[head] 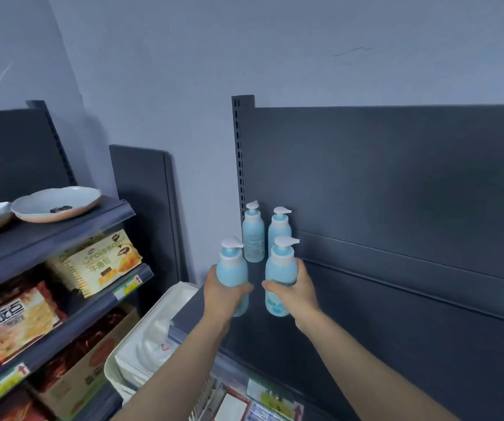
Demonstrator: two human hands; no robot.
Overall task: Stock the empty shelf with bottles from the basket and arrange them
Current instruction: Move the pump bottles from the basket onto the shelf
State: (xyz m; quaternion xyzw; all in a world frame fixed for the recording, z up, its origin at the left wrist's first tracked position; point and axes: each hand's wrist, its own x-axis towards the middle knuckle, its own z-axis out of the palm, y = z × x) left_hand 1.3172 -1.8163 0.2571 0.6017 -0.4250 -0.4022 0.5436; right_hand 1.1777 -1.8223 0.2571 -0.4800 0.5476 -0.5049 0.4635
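Observation:
Two light blue pump bottles with white pump heads stand upright at the back left of the dark shelf [381, 338]: the back left bottle [253, 235] and the back right bottle [279, 227]. In front of them my left hand [223, 291] grips a third blue pump bottle [231, 265] around its body. My right hand [297, 288] grips a fourth blue pump bottle [281, 268], level with it and a short gap to its right. Both held bottles are upright at the shelf's left end. The cream basket [120, 363] sits below to the left.
A second shelf unit on the left carries plates [56, 203] on top and snack packets [104, 262] below. A perforated upright post [240, 153] marks the shelf's left end. The shelf's dark back panel [396, 177] runs right. Price tags and goods [262, 402] show below.

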